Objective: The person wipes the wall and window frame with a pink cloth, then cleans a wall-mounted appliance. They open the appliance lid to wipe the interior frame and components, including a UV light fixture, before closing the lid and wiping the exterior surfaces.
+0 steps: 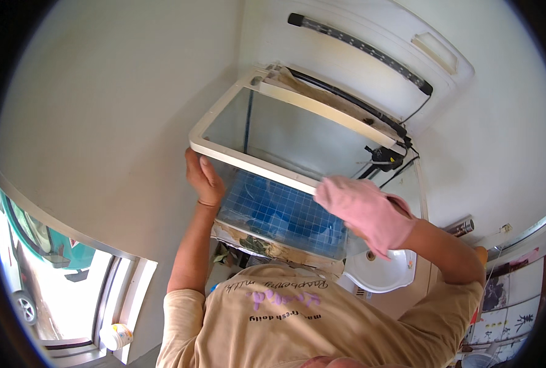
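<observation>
A glass fish tank with a cream plastic rim stands before me, a blue grid pattern showing through its front glass. Just beneath the rim, my left hand grips the tank's front left corner, thumb towards the front. My right hand is mostly hidden by a pink cloth, which it presses on the front rim towards the right. Inside the tank at the back right sits a black pump-like device with cables. The raised lid leans against the wall, carrying a black-ended light bar.
A white washbasin lies below my right forearm. Behind the tank's opening runs a filter trough with brownish padding and a black tube. At the lower left are a window frame and a white jar.
</observation>
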`<state>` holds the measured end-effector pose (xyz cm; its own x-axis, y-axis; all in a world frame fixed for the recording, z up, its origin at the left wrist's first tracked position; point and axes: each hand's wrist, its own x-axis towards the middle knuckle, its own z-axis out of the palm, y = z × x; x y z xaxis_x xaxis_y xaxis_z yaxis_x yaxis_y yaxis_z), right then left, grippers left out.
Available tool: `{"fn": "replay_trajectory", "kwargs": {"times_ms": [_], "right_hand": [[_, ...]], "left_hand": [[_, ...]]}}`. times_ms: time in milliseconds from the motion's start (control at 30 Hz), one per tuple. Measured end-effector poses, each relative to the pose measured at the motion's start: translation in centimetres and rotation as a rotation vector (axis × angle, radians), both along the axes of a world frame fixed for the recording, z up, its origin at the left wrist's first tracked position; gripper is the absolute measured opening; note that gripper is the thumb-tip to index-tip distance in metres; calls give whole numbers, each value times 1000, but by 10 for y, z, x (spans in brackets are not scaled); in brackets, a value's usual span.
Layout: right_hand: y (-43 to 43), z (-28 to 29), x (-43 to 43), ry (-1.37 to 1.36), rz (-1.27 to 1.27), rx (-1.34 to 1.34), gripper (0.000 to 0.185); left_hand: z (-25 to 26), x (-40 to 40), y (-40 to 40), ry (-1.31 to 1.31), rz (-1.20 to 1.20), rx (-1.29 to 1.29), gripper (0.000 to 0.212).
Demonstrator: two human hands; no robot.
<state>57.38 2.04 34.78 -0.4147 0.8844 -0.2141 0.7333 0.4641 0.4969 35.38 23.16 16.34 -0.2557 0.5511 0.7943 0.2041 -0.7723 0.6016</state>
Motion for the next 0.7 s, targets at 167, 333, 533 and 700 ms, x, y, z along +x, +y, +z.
{"fn": "replay_trajectory", "kwargs": {"times_ms": [167,333,533,700], "right_hand": [[-69,31,57,506,-251,-204,25],[-84,21,68,692,-327,-134,25],[-36,11,37,794,-186,-127,19],[37,-20,63,1464,-44,-310,24]], "left_hand": [[-8,-5,4,2,-38,-51,52],[41,12,-12,-43,319,345,43],[69,-4,-8,406,190,361,40],[69,-1,-11,366,193,359,36]]}}
